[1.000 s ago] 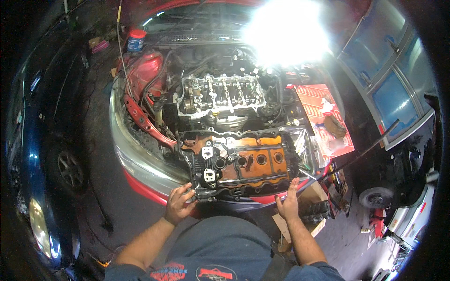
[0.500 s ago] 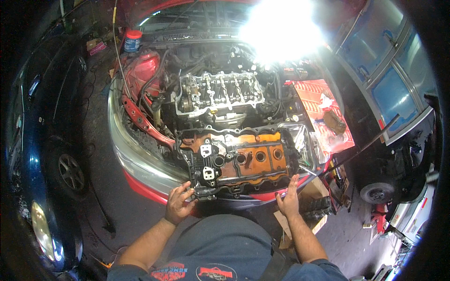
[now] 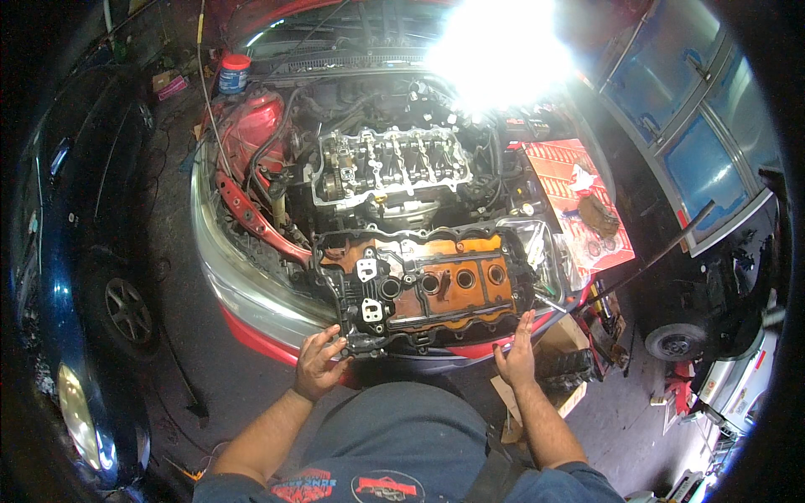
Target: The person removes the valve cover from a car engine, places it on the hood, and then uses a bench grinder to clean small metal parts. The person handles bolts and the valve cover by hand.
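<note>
Before me an engine valve cover [image 3: 411,314] lies with its underside up across the front of the engine bay. Its baffles are stained orange-brown, and a black gasket edge runs round it. My left hand [image 3: 319,362] is at its near left corner, fingertips against the edge and thumb apart. At the near right corner my right hand [image 3: 516,360] has its fingers stretched upward and its thumb spread, close to the edge; whether it touches cannot be told. Beyond the cover, the uncovered cylinder head [image 3: 394,172] shows its camshafts.
A red-and-white sheet [image 3: 579,205] carrying a brown rag [image 3: 598,216] lies on the right fender. Beside the cover sits a clear tray [image 3: 541,251] of small parts. A blue tub with red lid [image 3: 235,75] stands back left. Lower right is an open cardboard box [image 3: 570,335]. Bright light glares above.
The view has shifted very slightly. My hands and the valve cover keep the same places relative to each other.
</note>
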The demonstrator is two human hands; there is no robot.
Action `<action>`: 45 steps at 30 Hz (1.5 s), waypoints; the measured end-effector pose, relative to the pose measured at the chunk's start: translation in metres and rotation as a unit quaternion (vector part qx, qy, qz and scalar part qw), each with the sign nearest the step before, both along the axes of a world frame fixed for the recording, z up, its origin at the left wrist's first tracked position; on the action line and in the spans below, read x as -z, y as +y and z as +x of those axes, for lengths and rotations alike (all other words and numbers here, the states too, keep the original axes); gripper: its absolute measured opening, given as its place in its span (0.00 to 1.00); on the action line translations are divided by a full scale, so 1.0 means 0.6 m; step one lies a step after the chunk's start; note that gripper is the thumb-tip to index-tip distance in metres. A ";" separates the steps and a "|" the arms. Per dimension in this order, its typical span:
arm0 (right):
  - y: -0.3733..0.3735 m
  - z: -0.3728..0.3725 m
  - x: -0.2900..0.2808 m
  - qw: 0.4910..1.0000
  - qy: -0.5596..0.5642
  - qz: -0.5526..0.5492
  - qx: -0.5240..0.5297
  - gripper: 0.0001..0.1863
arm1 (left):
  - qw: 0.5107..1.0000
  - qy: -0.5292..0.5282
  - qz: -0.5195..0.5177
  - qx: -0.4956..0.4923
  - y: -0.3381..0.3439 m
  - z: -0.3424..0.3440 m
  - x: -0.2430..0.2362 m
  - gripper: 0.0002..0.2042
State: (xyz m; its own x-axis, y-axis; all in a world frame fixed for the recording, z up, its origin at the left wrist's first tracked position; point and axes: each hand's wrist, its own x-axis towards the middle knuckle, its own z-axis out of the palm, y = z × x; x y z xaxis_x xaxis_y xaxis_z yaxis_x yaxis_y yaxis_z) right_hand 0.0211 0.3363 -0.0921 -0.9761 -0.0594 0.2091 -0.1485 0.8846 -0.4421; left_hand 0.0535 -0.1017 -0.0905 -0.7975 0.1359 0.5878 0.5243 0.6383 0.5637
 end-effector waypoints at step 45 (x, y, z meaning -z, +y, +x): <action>0.020 0.006 -0.010 1.000 -0.019 -0.007 -0.003 0.54 | 1.000 -0.009 0.021 0.012 0.007 -0.003 0.022 0.20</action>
State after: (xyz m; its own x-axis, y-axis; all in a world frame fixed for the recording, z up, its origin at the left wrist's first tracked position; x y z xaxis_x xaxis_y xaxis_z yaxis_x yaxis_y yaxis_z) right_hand 0.0246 0.3486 -0.0862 -0.9829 -0.0632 0.1732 -0.1375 0.8770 -0.4604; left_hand 0.0516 -0.0972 -0.1035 -0.8054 0.1304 0.5782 0.5276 0.6022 0.5992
